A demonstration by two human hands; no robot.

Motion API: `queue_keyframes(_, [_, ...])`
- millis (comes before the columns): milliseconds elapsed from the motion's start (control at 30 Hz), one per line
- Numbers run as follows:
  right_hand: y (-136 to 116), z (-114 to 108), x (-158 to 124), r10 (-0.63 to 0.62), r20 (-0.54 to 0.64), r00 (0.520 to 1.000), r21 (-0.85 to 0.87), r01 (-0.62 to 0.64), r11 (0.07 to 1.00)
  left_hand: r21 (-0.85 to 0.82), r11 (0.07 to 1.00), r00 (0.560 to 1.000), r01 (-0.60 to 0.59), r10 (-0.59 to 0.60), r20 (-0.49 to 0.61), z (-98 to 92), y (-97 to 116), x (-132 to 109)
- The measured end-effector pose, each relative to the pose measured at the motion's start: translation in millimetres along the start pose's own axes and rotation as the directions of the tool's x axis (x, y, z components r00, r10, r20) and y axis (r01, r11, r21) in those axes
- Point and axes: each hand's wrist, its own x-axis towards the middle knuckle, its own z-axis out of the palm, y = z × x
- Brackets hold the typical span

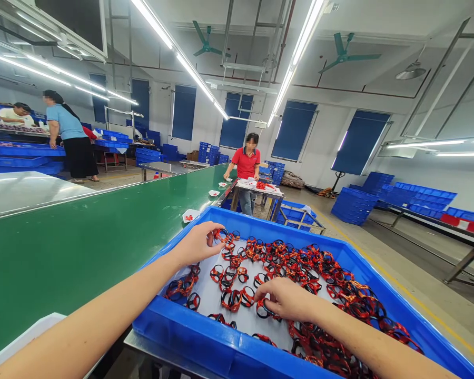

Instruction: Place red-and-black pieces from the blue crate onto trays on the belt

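Note:
A large blue plastic tray stands in front of me, with many red-and-black ring-shaped pieces spread over its pale lining. At the tray's far left corner, my left hand pinches one such piece between thumb and fingers. My right hand is low over the middle of the tray, its fingers curled down onto another ring-shaped piece. That piece is partly covered by the fingertips. Denser heaps of the pieces lie along the tray's right side.
A green conveyor belt runs along the left, carrying small white dishes with red bits. Beyond the tray, a person in a red shirt works at a small table. Stacked blue crates stand at the right.

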Motion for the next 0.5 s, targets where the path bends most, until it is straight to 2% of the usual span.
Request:
queue_keyframes(267, [-0.1,0.3,-0.8,-0.013,-0.001,1.000,0.004,0.013,1.000,0.054,0.998,1.000,-0.011,0.011,0.011,-0.6,0.7,-0.1])
queue_keyframes(500, [-3.9,-3.0,-1.3,0.012,0.013,1.000,0.008,-0.012,1.000,0.163,0.987,0.999,-0.003,0.009,-0.040,-0.4,-3.3,2.0])
